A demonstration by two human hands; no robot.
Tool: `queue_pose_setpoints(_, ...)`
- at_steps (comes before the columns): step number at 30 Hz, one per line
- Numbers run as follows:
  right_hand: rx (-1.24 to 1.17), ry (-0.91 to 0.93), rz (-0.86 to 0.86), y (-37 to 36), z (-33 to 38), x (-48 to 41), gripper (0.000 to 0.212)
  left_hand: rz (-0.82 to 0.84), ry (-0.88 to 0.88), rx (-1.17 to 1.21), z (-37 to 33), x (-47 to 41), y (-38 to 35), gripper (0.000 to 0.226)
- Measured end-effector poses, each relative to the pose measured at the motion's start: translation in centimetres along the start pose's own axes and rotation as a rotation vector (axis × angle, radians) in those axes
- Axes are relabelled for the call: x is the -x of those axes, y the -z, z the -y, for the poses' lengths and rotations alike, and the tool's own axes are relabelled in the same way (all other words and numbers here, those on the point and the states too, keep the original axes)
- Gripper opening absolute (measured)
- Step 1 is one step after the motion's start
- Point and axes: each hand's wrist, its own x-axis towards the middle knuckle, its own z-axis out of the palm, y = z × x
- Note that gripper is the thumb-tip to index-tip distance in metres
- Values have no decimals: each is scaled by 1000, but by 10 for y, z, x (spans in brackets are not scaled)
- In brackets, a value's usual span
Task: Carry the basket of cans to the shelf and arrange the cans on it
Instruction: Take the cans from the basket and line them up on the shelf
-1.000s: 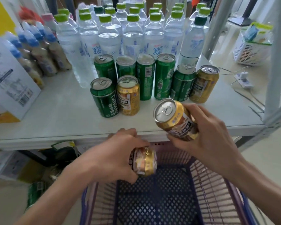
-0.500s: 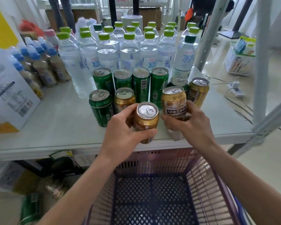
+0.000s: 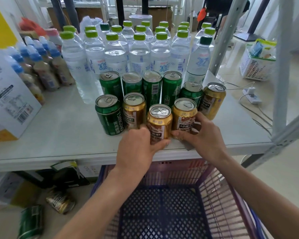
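Observation:
Green and gold cans stand in two rows on the white shelf (image 3: 62, 128). My left hand (image 3: 136, 149) grips an upright gold can (image 3: 160, 123) near the shelf's front edge. My right hand (image 3: 204, 135) holds a second gold can (image 3: 185, 116) upright just to its right. A green can (image 3: 110, 116) and another gold can (image 3: 134, 111) stand to the left of them. More green cans (image 3: 152, 87) form the back row. The blue basket (image 3: 219, 192) sits below the shelf edge, and no cans show inside it.
Water bottles (image 3: 140, 54) with green caps fill the back of the shelf. Blue-capped bottles (image 3: 41, 66) and a white box (image 3: 9, 104) stand at left. A grey shelf post (image 3: 281, 69) rises at right. Two cans (image 3: 59, 202) lie on the floor lower left.
Both hands have lifted gold cans from the basket area up onto the shelf. The cans now stand upright in the front row, next to the earlier ones.

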Motion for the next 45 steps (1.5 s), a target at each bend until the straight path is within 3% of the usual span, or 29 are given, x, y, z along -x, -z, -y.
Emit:
queue_pose_setpoints(7, 136, 47, 45, 6, 0, -8, 61, -44, -21, 48, -4, -3, -6, 50)
queue_pose_setpoints(13, 176, 8, 90, 4, -11, -12, 62, -133, 3, 85, -10, -3, -9, 63)
queue_pose_setpoints(16, 176, 8, 76, 0, -13, -14, 56, -140, -12, 78, -9, -6, -13, 46)
queue_pose_setpoints(24, 132, 6, 22, -12, -11, -17, 33, -112, -8, 249, -4, -14, -21, 34)
queue_pose_setpoints(37, 217, -28, 40, -9, -2, -20, 45, -116, -60, 278, 7, -23, -25, 36)
queue_pose_setpoints(41, 360, 0, 0, -9, 4, -17, 47, -42, -50, 288, 18, -23, -23, 36)
queue_pose_setpoints(45, 544, -28, -12, -8, 18, -7, 53, 110, 56, 541, 30, -23, -19, 24)
